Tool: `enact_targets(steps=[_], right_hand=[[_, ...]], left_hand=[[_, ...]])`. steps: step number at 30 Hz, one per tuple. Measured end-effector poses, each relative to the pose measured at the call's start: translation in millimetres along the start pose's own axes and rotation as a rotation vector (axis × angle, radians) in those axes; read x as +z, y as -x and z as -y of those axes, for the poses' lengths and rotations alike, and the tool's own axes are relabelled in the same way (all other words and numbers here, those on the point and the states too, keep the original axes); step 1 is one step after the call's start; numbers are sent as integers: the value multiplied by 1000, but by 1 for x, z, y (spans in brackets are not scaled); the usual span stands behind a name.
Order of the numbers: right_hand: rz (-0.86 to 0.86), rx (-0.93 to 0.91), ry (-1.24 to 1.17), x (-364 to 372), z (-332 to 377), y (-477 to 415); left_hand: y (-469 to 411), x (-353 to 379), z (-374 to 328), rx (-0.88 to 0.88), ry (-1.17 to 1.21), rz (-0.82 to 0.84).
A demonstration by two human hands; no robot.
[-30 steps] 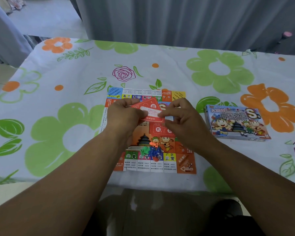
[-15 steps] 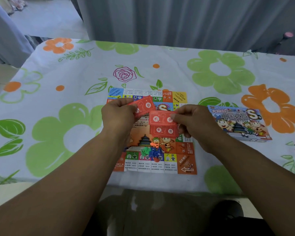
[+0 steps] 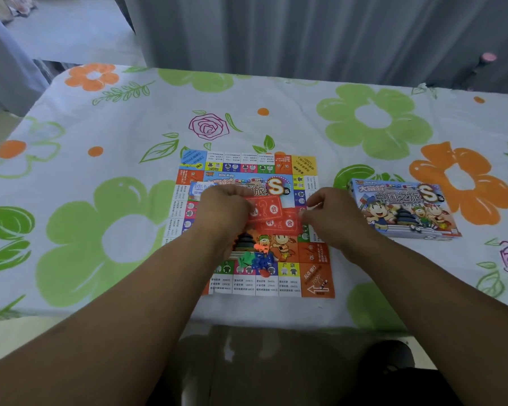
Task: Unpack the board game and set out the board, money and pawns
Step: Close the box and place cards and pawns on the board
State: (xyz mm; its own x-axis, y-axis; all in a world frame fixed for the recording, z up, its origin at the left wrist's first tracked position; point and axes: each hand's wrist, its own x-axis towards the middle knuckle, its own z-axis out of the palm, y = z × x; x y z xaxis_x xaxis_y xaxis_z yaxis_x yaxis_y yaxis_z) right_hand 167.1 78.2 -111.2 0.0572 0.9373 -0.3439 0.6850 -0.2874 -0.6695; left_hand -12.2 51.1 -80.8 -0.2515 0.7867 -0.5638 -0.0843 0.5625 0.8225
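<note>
Both hands have come down since a moment ago, bringing two red cards low over the middle of the board (image 3: 305,166). That board lies flat on the counter (image 3: 129,127), which wears a cloth printed with green and orange flowers. The person's left hand (image 3: 221,209) curls its fingers over the left end of the upper red card (image 3: 265,207), gripping it. Their right hand (image 3: 332,218) pinches the right end of the lower red card (image 3: 279,223) with bent fingertips. The two cards overlap. A small heap of green, blue and orange pawns (image 3: 255,259) sits on the board's near side, just nearer than the hands. The game box (image 3: 402,209) lies closed on the counter, right of the board.
</note>
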Motion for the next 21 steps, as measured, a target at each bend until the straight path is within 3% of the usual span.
enact_targets(steps=[6, 11, 17, 21], right_hand=[[7, 16, 17, 1, -3, -5], [34, 3, 97, 3, 5, -2], [35, -4, 165, 13, 11, 0], [15, 88, 49, 20, 13, -7]], left_hand=[[-2, 16, 9, 35, -164, 89], [-3, 16, 10, 296, -633, 20], [-12, 21, 24, 409, -945, 85], [-15, 24, 29, 489, -1054, 56]])
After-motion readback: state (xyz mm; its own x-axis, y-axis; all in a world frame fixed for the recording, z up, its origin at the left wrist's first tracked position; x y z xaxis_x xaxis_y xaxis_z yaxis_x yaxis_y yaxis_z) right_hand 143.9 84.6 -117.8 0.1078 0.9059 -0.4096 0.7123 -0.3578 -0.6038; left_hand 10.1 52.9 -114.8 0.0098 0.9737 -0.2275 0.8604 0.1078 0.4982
